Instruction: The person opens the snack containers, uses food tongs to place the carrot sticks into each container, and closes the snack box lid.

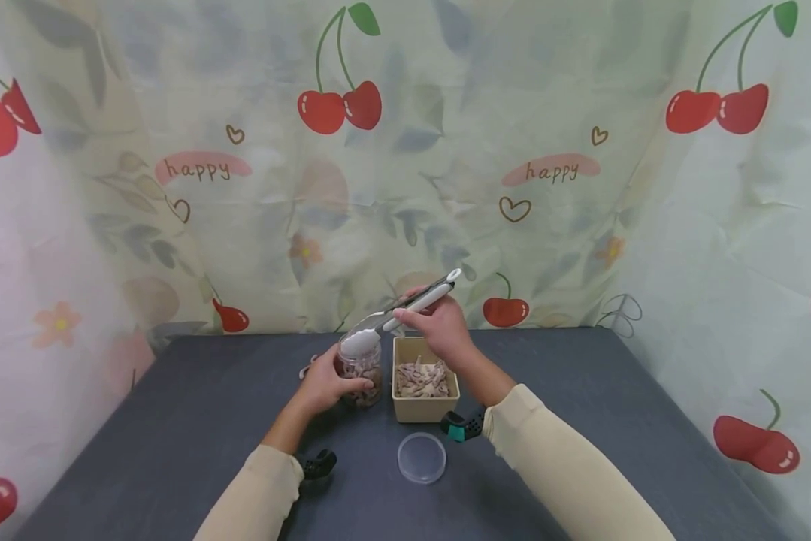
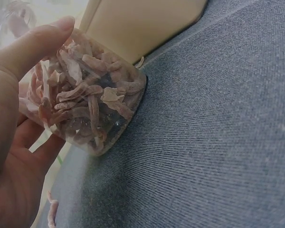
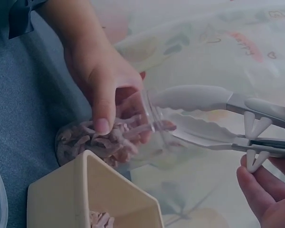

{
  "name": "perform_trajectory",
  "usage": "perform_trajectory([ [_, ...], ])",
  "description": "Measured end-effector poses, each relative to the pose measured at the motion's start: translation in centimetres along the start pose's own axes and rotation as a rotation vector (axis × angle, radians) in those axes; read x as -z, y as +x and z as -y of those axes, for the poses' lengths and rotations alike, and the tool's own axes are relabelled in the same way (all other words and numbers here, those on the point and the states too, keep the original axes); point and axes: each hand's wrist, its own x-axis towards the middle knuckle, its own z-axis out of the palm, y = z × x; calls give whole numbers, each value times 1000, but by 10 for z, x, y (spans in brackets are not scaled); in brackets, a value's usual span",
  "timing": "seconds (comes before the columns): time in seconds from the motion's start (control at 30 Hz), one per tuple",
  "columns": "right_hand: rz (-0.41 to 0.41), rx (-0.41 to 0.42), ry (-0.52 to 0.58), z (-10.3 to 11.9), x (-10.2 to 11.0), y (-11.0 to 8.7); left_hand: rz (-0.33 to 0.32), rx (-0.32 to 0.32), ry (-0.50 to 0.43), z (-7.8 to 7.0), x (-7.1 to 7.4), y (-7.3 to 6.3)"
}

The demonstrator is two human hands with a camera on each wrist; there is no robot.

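My left hand (image 1: 327, 385) grips a clear jar (image 2: 90, 95), thumb on one side and fingers round the other. Pinkish-brown dried strips (image 3: 97, 140) fill much of the jar. Its base is at the dark tabletop. With my right hand (image 1: 446, 330) I hold a pair of tongs (image 1: 419, 300), pale scalloped heads pointing down to the jar's mouth. In the right wrist view the tong heads (image 3: 199, 130) stand apart at the rim, and one strip (image 3: 166, 126) pokes out there. A beige box (image 1: 424, 410) beside the jar holds more strips (image 1: 422, 378).
A round clear lid (image 1: 422, 458) lies on the dark table in front of the box. One stray strip (image 2: 52, 211) lies on the table left of the jar. A printed curtain (image 1: 405, 188) with cherries hangs behind and at both sides.
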Motion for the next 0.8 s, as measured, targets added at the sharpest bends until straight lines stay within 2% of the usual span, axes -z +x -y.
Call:
perform_trajectory([
  [0.23, -8, 2, 9, 4, 6, 0, -11, 25, 48, 0, 0, 1],
  [0.53, -25, 15, 59, 11, 16, -3, -6, 27, 60, 0, 0, 1],
  [0.8, -72, 7, 44, 14, 33, -8, -6, -1, 92, 0, 0, 2],
])
